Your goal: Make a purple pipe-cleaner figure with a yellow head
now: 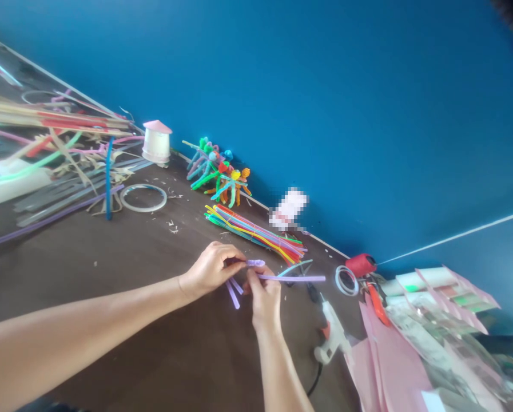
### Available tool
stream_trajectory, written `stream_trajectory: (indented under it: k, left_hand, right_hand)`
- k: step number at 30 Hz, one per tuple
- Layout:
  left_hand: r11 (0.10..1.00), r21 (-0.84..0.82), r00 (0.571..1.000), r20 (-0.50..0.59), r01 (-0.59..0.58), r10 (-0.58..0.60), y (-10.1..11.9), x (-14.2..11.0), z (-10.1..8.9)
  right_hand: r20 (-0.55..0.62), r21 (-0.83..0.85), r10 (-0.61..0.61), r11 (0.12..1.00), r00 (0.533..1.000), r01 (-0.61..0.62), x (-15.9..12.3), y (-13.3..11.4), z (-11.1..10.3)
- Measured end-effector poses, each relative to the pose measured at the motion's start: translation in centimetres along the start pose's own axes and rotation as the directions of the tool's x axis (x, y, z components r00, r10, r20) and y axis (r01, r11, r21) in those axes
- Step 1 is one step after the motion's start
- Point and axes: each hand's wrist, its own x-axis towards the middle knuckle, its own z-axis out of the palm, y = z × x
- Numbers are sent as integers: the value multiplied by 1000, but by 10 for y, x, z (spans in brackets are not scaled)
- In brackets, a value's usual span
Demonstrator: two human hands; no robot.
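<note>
Our left hand (215,266) pinches the purple pipe cleaners (294,278) beside their curled part, probably to steady it, above the middle of the tabletop (174,355). Our right hand (265,297) pinches the long strand near its inner end — likely for close control. The coloured bundle (256,232) lies toward the far edge — within reach, we judge, yet out of our way.

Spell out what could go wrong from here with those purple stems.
The purple stems could slip or loosen, since they seem held only by the fingers of the left hand and right hand. The long free end might catch on the dark-handled tool near it. The right hand could bump the glue gun to its right; I can't tell whether it's hot.
</note>
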Motion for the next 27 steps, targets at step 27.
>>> stream_trajectory:
  k: [27]
  left_hand:
    - [789, 283, 822, 364, -545, 437, 12, 5, -20]
  right_hand:
    - [146, 39, 188, 980, 971, -195, 7, -6, -18]
